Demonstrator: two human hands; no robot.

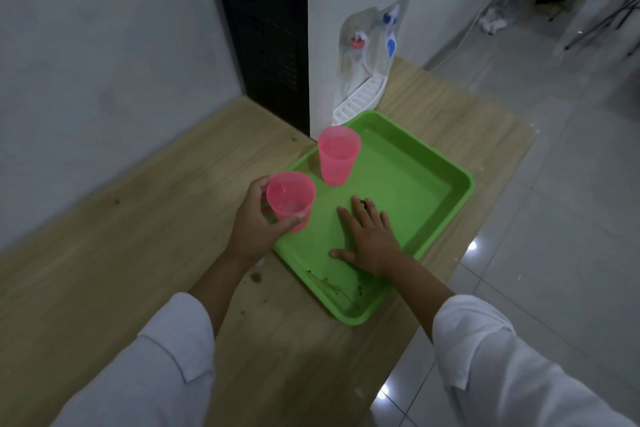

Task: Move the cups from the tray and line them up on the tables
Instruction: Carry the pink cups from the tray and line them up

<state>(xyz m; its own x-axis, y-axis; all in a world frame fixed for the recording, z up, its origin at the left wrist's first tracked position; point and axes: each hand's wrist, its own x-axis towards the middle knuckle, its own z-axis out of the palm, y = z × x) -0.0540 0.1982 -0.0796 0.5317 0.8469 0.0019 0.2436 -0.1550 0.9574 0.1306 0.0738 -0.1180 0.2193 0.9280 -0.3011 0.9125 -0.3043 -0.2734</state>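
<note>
A green tray lies on the wooden table. My left hand grips a pink cup at the tray's left edge, thumb in front and fingers behind it. A second pink cup stands upright in the tray's far left corner. My right hand rests flat on the tray floor with fingers spread, holding nothing.
A white water dispenser with red and blue taps stands on the table just behind the tray. A white wall runs along the table's left side. The tiled floor drops off to the right of the table.
</note>
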